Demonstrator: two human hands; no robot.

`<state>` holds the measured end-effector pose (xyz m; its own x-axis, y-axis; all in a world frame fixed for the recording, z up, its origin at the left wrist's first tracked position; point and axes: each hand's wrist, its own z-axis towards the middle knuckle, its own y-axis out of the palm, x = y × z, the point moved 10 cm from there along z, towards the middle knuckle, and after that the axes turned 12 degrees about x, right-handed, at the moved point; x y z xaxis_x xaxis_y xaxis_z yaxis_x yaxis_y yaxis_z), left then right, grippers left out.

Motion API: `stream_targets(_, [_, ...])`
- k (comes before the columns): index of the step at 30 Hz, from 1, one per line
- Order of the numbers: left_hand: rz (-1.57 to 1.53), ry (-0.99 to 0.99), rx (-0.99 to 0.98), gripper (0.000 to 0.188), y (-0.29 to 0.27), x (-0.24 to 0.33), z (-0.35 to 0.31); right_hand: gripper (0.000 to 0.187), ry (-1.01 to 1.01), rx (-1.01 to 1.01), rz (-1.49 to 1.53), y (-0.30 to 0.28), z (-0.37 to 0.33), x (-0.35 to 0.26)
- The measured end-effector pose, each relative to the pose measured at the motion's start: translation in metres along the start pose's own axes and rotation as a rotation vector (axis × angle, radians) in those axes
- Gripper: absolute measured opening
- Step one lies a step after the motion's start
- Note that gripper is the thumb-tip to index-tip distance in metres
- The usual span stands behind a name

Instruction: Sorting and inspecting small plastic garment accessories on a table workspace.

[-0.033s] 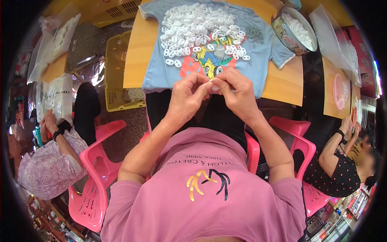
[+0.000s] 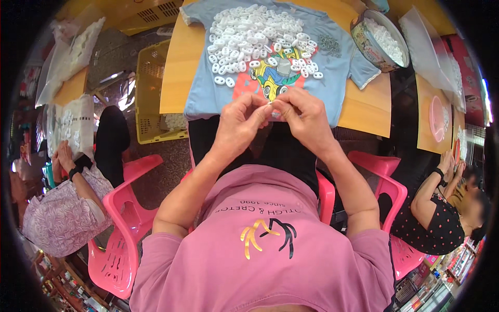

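Note:
Both my hands meet at the near edge of the table, fingertips almost touching. My left hand is closed in a pinch, thumb against the bent fingers. Opposite it, my right hand pinches in the same way. A tiny bit of a white piece shows between the fingertips; most of it is hidden, so its shape cannot be told. Just beyond lies a pile of small white oval plastic pieces, many showing two holes. They rest on a blue printed T-shirt spread over the table.
A round tin of white pieces stands on the wooden table at right. A yellow crate sits left of the table. Pink chairs flank me. People work at tables on both sides, a pink basin on the right one.

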<state>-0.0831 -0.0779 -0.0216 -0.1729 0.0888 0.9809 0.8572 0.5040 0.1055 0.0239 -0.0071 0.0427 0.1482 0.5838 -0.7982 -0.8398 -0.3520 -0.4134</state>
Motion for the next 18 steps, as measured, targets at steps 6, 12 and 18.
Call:
stream_targets(6, [-0.118, -0.035, 0.085, 0.014, -0.025, 0.008, 0.005, 0.013, -0.017, -0.016, -0.171, -0.001, 0.048, 0.023])
stream_targets(12, [-0.111, -0.015, 0.112, 0.016, -0.037, 0.009, 0.007, 0.018, -0.071, -0.012, -0.627, 0.016, 0.065, 0.034])
stream_targets(18, [-0.137, -0.014, 0.109, 0.016, -0.035, 0.01, 0.007, 0.019, -0.008, -0.007, -0.38, 0.02, 0.061, 0.036])
